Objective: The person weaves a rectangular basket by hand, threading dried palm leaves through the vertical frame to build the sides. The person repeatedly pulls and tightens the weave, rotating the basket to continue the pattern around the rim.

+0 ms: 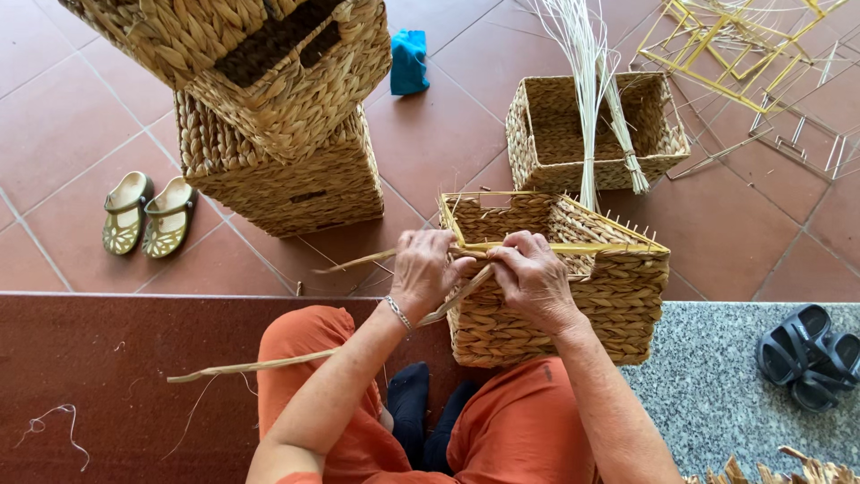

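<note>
Stacked rectangular woven seagrass baskets upper left, coarse and ribbed. Half-woven rectangular seagrass basket on yellow wire frame between knees, at the step's edge. Left hand pinching flat tan fibre strand; right hand clamped on the rim. Best kept taut, each pass pressed snug.

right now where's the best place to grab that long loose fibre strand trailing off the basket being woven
Likely best on the long fibre strand just left of the left hand, from above. There it runs free across the lap, whereas nearer the basket both hands, including the right hand, cover it.
</note>
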